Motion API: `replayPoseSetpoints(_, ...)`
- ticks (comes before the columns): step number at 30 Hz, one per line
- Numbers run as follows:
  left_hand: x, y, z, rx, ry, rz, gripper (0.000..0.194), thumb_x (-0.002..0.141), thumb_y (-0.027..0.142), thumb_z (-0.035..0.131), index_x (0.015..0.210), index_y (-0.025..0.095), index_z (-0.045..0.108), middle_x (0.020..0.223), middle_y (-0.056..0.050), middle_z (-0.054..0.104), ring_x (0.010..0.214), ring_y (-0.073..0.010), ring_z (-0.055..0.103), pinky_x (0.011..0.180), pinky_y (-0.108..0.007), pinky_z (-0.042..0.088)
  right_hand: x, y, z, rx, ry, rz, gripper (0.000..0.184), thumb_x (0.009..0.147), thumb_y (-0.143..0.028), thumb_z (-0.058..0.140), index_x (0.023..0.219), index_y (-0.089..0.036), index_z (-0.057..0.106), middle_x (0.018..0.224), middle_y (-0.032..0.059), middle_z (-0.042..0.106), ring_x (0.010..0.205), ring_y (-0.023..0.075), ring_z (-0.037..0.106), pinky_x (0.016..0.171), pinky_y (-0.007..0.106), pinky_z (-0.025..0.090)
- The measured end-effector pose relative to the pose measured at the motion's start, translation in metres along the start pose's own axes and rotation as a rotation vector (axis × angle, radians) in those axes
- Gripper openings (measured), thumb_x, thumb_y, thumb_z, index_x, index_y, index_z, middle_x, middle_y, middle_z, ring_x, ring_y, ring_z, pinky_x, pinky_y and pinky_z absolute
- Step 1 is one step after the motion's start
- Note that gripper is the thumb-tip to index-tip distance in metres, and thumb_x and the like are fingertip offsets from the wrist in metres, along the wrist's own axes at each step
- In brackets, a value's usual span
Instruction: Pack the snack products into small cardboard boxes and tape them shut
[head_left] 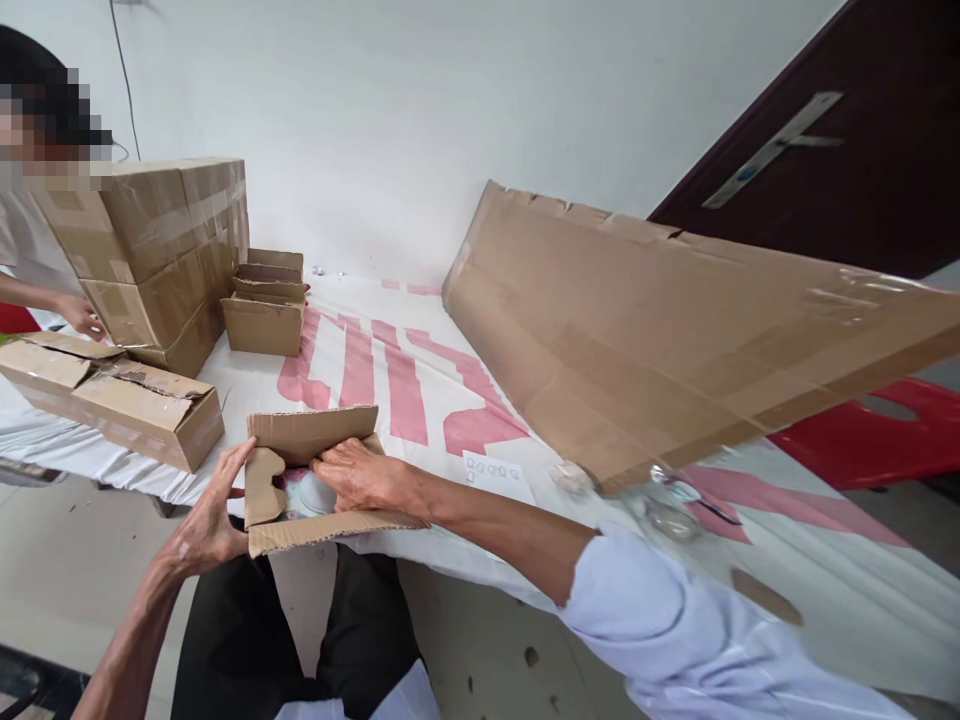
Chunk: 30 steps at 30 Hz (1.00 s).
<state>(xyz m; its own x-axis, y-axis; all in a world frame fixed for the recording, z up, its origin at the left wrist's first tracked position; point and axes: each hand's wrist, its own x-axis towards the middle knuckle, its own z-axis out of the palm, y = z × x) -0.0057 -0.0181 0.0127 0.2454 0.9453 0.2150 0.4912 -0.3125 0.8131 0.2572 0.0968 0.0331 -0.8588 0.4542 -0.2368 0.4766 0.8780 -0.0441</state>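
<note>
A small open cardboard box (311, 430) sits at the table's near edge, its flaps raised. My left hand (208, 520) grips its left end, thumb and fingers on either side of the corner. Inside the box, my right hand (358, 475) reaches down with bent fingers, the tips hidden. Beside those fingers lies a pale, rounded object (318, 496) on something with a coloured pattern. Whether the right hand holds that object or another one cannot be made out.
Stacked taped cartons (157, 260) stand at left, with a long carton (120, 395) before them and small open boxes (262, 325) behind. A large cardboard sheet (675, 330) leans at right. A marked paper (496, 478) lies nearby. Another person's hand (79, 315) is at far left.
</note>
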Motion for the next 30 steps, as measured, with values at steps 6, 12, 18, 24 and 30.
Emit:
replayPoseSetpoints(6,0.003,0.003,0.002,0.009,-0.004,0.015,0.115,0.073,0.032,0.087,0.169,0.037,0.022,0.166,-0.016,0.032,0.151,-0.0423,0.043,0.107,-0.052,0.058,-0.004,0.006,0.014,0.056,0.101,-0.041,0.06,0.086,-0.029,0.074,0.142,-0.014,0.057,0.12,0.0135,0.068,0.109,0.0306,0.061,0.095,0.042,0.045)
replayPoseSetpoints(12,0.005,0.003,0.001,0.017,-0.025,0.016,0.112,0.073,0.03,0.084,0.168,0.033,0.025,0.165,-0.017,0.033,0.148,-0.0424,0.046,0.106,-0.052,0.058,-0.001,-0.001,-0.003,0.069,-0.01,-0.023,0.053,0.083,-0.025,0.076,0.132,-0.014,0.063,0.115,0.0133,0.071,0.102,0.0302,0.066,0.09,0.041,0.049)
replayPoseSetpoints(18,0.012,-0.001,-0.004,0.025,-0.052,0.071,0.117,0.073,0.033,0.086,0.17,0.029,0.021,0.167,-0.021,0.034,0.149,-0.043,0.045,0.105,-0.051,0.058,-0.025,-0.004,-0.047,0.268,0.151,0.03,0.065,0.076,-0.03,0.08,0.138,-0.021,0.061,0.132,0.0134,0.07,0.117,0.0334,0.066,0.098,0.045,0.051)
replayPoseSetpoints(24,0.03,-0.01,-0.005,0.045,-0.025,-0.007,0.133,0.066,0.026,0.089,0.172,0.032,0.009,0.173,-0.019,0.03,0.154,-0.0437,0.041,0.112,-0.058,0.054,-0.06,0.015,-0.106,0.643,0.457,0.069,0.073,0.069,-0.025,0.079,0.14,-0.023,0.063,0.119,0.0068,0.074,0.1,0.0261,0.071,0.081,0.035,0.057)
replayPoseSetpoints(30,0.039,0.025,-0.042,0.049,0.003,0.087,0.124,0.077,0.04,0.09,0.172,0.035,0.011,0.178,-0.018,0.022,0.161,-0.0443,0.03,0.119,-0.064,0.046,-0.071,0.038,-0.125,0.951,0.526,0.121,0.079,0.066,-0.024,0.084,0.142,-0.021,0.062,0.108,0.0032,0.071,0.084,0.0169,0.068,0.063,0.025,0.055)
